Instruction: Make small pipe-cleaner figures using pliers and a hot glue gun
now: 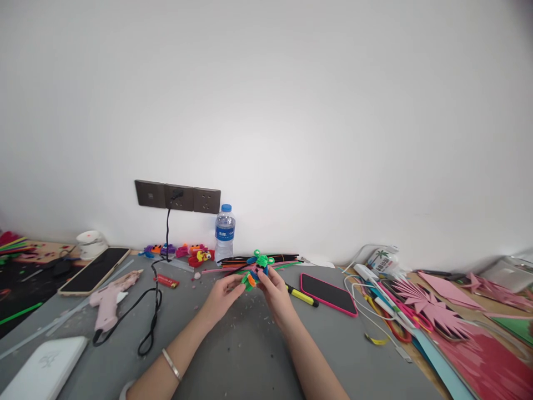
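Observation:
Between my two hands, above the grey table mat [245, 344], is a small fuzzy pipe-cleaner figure [262, 259] in green, blue and orange, with round green loops at its top. My right hand [273, 290] grips its body from the right, thumb toward me. On the left, the fingers of my left hand [225, 297] pinch the lower green and orange part. The fingers hide some of the figure. Behind it lies a bundle of loose pipe cleaners [237, 262] in black, pink and green. A yellow and black pen-like tool [302, 295] lies beside my right hand.
Left are a pink glue gun [106, 305] with its black cord, a phone [95, 270] and a white box-like device [45, 366]. A water bottle [225, 236] and pipe-cleaner figures [195, 253] stand by the wall. Right are a pink-edged phone [328, 294], cables and coloured paper [483, 355].

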Demonstrator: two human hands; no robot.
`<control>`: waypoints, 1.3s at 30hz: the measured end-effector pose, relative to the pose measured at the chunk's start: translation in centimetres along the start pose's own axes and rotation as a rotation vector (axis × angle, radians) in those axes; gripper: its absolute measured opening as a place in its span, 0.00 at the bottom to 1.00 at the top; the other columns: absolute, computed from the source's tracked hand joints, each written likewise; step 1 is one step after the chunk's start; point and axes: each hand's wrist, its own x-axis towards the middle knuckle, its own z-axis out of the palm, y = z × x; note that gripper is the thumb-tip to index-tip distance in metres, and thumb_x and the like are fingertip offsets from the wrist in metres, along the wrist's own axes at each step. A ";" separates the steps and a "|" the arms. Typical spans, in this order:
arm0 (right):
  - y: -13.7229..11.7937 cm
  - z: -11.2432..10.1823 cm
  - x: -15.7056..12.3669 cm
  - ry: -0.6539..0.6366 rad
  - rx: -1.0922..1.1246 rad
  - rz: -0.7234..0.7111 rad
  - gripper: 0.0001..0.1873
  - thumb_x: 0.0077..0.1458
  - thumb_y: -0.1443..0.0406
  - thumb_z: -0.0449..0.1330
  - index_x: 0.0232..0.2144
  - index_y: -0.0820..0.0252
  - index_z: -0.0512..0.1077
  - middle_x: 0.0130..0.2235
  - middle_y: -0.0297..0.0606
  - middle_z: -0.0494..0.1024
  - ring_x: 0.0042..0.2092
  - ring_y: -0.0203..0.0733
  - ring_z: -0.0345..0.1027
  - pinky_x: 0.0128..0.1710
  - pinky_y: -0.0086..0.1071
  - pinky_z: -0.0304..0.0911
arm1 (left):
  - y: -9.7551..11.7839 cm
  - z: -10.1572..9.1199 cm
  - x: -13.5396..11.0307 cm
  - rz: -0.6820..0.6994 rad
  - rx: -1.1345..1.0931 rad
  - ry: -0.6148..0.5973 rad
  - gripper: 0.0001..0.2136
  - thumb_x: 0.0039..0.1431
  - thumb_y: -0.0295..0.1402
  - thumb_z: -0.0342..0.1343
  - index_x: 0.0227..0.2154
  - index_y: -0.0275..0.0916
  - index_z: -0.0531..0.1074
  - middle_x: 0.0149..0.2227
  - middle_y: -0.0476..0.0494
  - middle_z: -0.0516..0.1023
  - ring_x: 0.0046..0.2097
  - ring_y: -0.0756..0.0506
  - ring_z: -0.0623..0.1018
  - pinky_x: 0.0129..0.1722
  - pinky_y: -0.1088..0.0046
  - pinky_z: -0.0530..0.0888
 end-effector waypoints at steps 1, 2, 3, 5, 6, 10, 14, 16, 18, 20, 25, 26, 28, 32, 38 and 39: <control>0.0 0.0 0.0 0.002 0.008 0.003 0.22 0.45 0.50 0.68 0.39 0.56 0.76 0.37 0.38 0.79 0.38 0.43 0.70 0.38 0.32 0.63 | -0.1 0.0 0.0 -0.010 0.004 -0.001 0.22 0.52 0.48 0.60 0.43 0.37 0.78 0.39 0.39 0.82 0.40 0.40 0.78 0.35 0.69 0.73; 0.0 0.0 0.0 0.003 0.017 0.004 0.22 0.45 0.49 0.68 0.39 0.56 0.76 0.37 0.38 0.79 0.38 0.43 0.70 0.38 0.33 0.63 | -0.3 -0.1 0.1 -0.018 0.008 -0.003 0.22 0.52 0.48 0.59 0.44 0.37 0.78 0.40 0.39 0.82 0.40 0.40 0.78 0.34 0.69 0.72; 0.0 0.0 0.0 0.001 0.025 0.005 0.23 0.45 0.49 0.68 0.39 0.56 0.76 0.37 0.38 0.79 0.38 0.43 0.70 0.38 0.33 0.63 | -0.4 -0.1 0.1 -0.022 0.008 -0.005 0.22 0.52 0.48 0.59 0.44 0.37 0.78 0.40 0.39 0.82 0.40 0.41 0.78 0.34 0.70 0.72; 0.1 0.0 0.1 -0.003 0.043 0.005 0.22 0.45 0.50 0.68 0.39 0.55 0.77 0.38 0.37 0.79 0.38 0.43 0.70 0.37 0.33 0.63 | -0.8 -0.2 0.2 -0.016 0.002 -0.021 0.22 0.53 0.47 0.58 0.46 0.38 0.77 0.41 0.39 0.82 0.39 0.41 0.77 0.34 0.70 0.71; 0.1 0.0 0.1 -0.005 0.053 0.005 0.22 0.45 0.50 0.68 0.39 0.55 0.77 0.37 0.37 0.79 0.37 0.43 0.70 0.37 0.33 0.63 | -0.9 -0.2 0.2 -0.010 -0.002 -0.028 0.22 0.54 0.47 0.58 0.47 0.38 0.77 0.40 0.39 0.82 0.39 0.42 0.77 0.34 0.70 0.71; 0.1 -0.2 0.2 -0.030 0.070 0.006 0.19 0.47 0.52 0.68 0.38 0.55 0.76 0.37 0.36 0.79 0.37 0.42 0.69 0.36 0.32 0.62 | -1.1 -0.2 0.2 -0.004 -0.020 -0.047 0.22 0.55 0.46 0.58 0.48 0.38 0.77 0.40 0.40 0.82 0.38 0.42 0.77 0.33 0.71 0.70; 0.1 -0.2 0.1 -0.048 0.071 0.003 0.18 0.49 0.53 0.67 0.39 0.55 0.76 0.36 0.36 0.79 0.36 0.41 0.69 0.36 0.31 0.61 | -0.8 -0.1 0.0 0.013 -0.049 -0.071 0.22 0.54 0.45 0.59 0.47 0.38 0.77 0.40 0.39 0.82 0.40 0.41 0.77 0.36 0.70 0.71; 0.0 -0.1 0.0 -0.046 0.074 -0.002 0.17 0.49 0.53 0.67 0.39 0.55 0.76 0.36 0.36 0.78 0.36 0.41 0.69 0.36 0.31 0.61 | -0.7 -0.1 0.0 0.019 -0.059 -0.076 0.21 0.53 0.45 0.60 0.47 0.38 0.78 0.41 0.39 0.82 0.41 0.41 0.77 0.38 0.69 0.72; -0.1 0.0 0.0 -0.043 0.085 -0.002 0.18 0.49 0.53 0.68 0.39 0.56 0.76 0.36 0.36 0.78 0.36 0.41 0.69 0.35 0.31 0.61 | -0.6 -0.1 0.0 0.013 -0.058 -0.076 0.21 0.53 0.46 0.60 0.47 0.39 0.77 0.41 0.39 0.81 0.41 0.41 0.77 0.37 0.70 0.71; -0.3 0.1 -0.1 -0.048 0.112 0.002 0.18 0.47 0.53 0.68 0.38 0.56 0.76 0.36 0.37 0.78 0.36 0.41 0.69 0.35 0.31 0.62 | -0.7 -0.2 0.0 0.005 -0.058 -0.084 0.22 0.54 0.46 0.60 0.47 0.39 0.77 0.41 0.39 0.81 0.40 0.42 0.76 0.35 0.70 0.71; -1.1 0.5 -0.3 -0.106 0.186 0.018 0.16 0.48 0.54 0.68 0.36 0.58 0.77 0.33 0.37 0.78 0.35 0.42 0.69 0.35 0.32 0.63 | -1.1 -0.1 0.0 -0.036 -0.165 -0.110 0.22 0.58 0.50 0.55 0.46 0.38 0.78 0.40 0.39 0.79 0.41 0.42 0.74 0.36 0.70 0.70; -1.3 0.6 -0.4 -0.122 0.194 0.025 0.16 0.48 0.54 0.68 0.36 0.58 0.77 0.33 0.37 0.78 0.35 0.42 0.69 0.36 0.32 0.63 | -1.1 -0.1 0.0 -0.051 -0.197 -0.110 0.22 0.57 0.50 0.55 0.45 0.38 0.78 0.40 0.39 0.79 0.40 0.43 0.74 0.36 0.70 0.70; -1.6 0.9 -0.7 -0.166 0.210 0.039 0.16 0.48 0.55 0.68 0.37 0.58 0.77 0.33 0.37 0.78 0.34 0.41 0.69 0.35 0.31 0.62 | -1.1 0.1 0.0 -0.079 -0.255 -0.116 0.23 0.55 0.51 0.57 0.43 0.37 0.78 0.39 0.40 0.77 0.39 0.44 0.73 0.36 0.71 0.69; -2.3 1.4 -1.3 -0.272 0.241 0.061 0.13 0.51 0.57 0.67 0.37 0.57 0.76 0.32 0.36 0.77 0.32 0.40 0.68 0.34 0.31 0.63 | -0.5 0.2 -0.2 -0.136 -0.337 -0.182 0.22 0.50 0.52 0.62 0.37 0.36 0.78 0.35 0.42 0.75 0.34 0.48 0.70 0.33 0.73 0.67; -2.5 1.6 -1.8 -0.326 0.275 0.082 0.09 0.51 0.59 0.67 0.33 0.57 0.76 0.28 0.33 0.73 0.30 0.37 0.65 0.31 0.29 0.63 | -0.1 0.2 -0.5 -0.134 -0.380 -0.285 0.23 0.47 0.53 0.64 0.28 0.34 0.75 0.26 0.48 0.68 0.27 0.51 0.66 0.28 0.74 0.61; -2.5 1.6 -1.8 -0.330 0.277 0.084 0.09 0.51 0.59 0.67 0.33 0.57 0.76 0.27 0.33 0.73 0.30 0.37 0.65 0.32 0.29 0.64 | -0.2 0.2 -0.5 -0.123 -0.375 -0.295 0.23 0.46 0.53 0.64 0.28 0.34 0.75 0.26 0.48 0.68 0.27 0.51 0.66 0.28 0.74 0.60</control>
